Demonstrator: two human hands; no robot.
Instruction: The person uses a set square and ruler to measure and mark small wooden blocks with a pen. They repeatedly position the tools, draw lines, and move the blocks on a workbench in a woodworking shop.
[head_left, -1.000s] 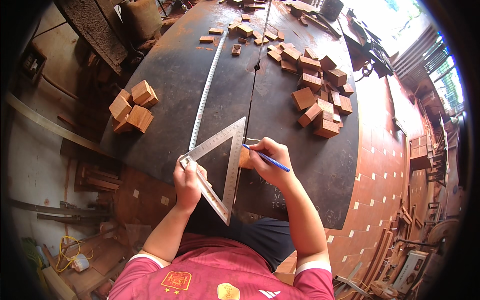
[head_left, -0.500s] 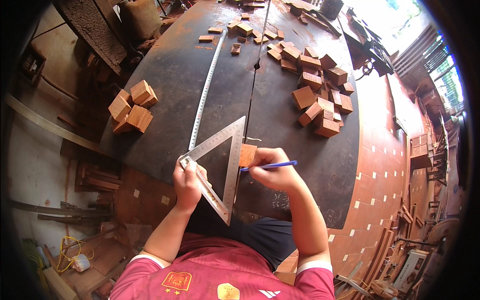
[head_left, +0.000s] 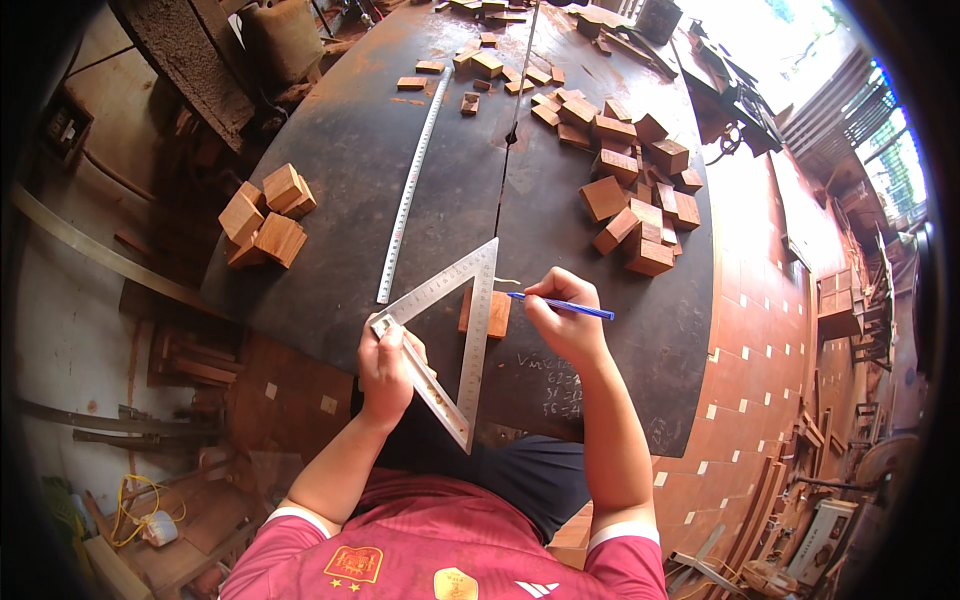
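Observation:
My left hand [head_left: 385, 368] grips a metal triangular square [head_left: 440, 283] at its left corner, the thumb on the thick edge. One arm of the square lies across a small wooden block [head_left: 499, 316], which shows on both sides of it near the table's front. In my right hand [head_left: 567, 318] is a blue pen [head_left: 585, 308], pinched between the fingers, its tip beside the block's upper right corner. That hand is apart from the block. A long white ruler strip [head_left: 412, 185] lies on the dark table behind the square.
A heap of wooden blocks [head_left: 603, 198] covers the table's right side, and a small cluster [head_left: 279, 240] sits at the left. Small offcuts [head_left: 487, 65] are scattered at the far end. A seam [head_left: 505, 180] runs along the dark tabletop [head_left: 330, 270]; chalk-like writing marks its front right.
My right hand has let go of the block and moved up and right with the pen. The square has shifted slightly right and now overlaps the block.

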